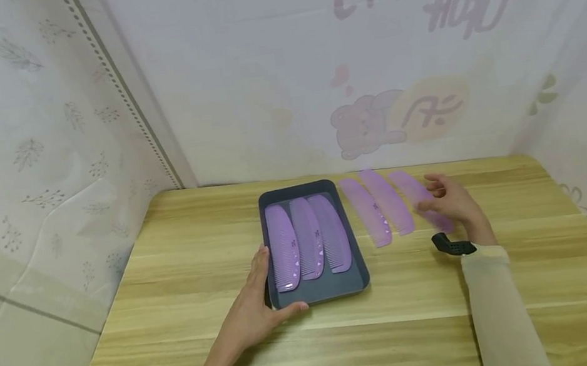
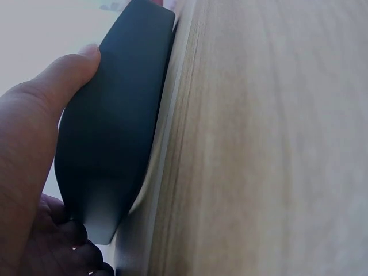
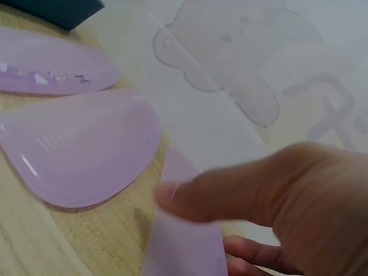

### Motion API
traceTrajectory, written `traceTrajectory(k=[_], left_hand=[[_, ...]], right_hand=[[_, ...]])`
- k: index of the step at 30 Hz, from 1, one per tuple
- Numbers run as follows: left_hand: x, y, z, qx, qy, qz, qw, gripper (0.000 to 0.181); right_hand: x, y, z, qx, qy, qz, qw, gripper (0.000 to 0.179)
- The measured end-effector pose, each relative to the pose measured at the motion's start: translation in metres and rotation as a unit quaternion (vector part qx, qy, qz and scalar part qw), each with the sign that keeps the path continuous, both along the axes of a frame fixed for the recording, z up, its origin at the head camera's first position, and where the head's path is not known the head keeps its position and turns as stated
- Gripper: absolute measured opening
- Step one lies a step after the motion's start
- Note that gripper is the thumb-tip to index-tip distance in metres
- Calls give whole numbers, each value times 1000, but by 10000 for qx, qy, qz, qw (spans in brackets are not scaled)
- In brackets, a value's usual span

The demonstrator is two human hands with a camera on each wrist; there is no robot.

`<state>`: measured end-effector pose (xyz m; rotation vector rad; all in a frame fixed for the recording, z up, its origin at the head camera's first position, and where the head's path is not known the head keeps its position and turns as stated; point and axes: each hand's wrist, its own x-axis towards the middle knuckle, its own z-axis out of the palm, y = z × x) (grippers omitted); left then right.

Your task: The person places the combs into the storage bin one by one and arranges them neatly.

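My left hand (image 1: 252, 306) holds a dark grey tray (image 1: 321, 293) at its near left corner, the fingers along the left wall and the thumb at the near wall. In the left wrist view the thumb lies against the tray's dark outer wall (image 2: 115, 126). Three purple combs, one of them the left comb (image 1: 282, 248), lie side by side in the tray. My right hand (image 1: 453, 203) is over the rightmost comb (image 1: 409, 186) on the table. Its thumb crosses above this comb (image 3: 187, 247), with the other fingers by its far edge.
Two more purple combs, a nearer one (image 1: 366, 213) and one beside it (image 1: 389, 201), lie on the wooden table (image 1: 418, 329) to the right of the tray. A printed pale curtain (image 1: 256, 87) hangs at the table's back edge.
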<state>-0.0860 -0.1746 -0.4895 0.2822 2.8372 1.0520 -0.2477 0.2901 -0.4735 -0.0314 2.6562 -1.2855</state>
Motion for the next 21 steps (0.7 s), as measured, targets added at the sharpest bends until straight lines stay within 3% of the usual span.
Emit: traceTrajectory(k=[14,21], left_hand=[[0,0,1,-36,64,-11,10000,136],[0,-1,0,-10,49,-10,10000,136]], right_hand=[[1,-3,3,533,-316,-93,9980,89],[4,4,3,339,-242,-226,9989,66]])
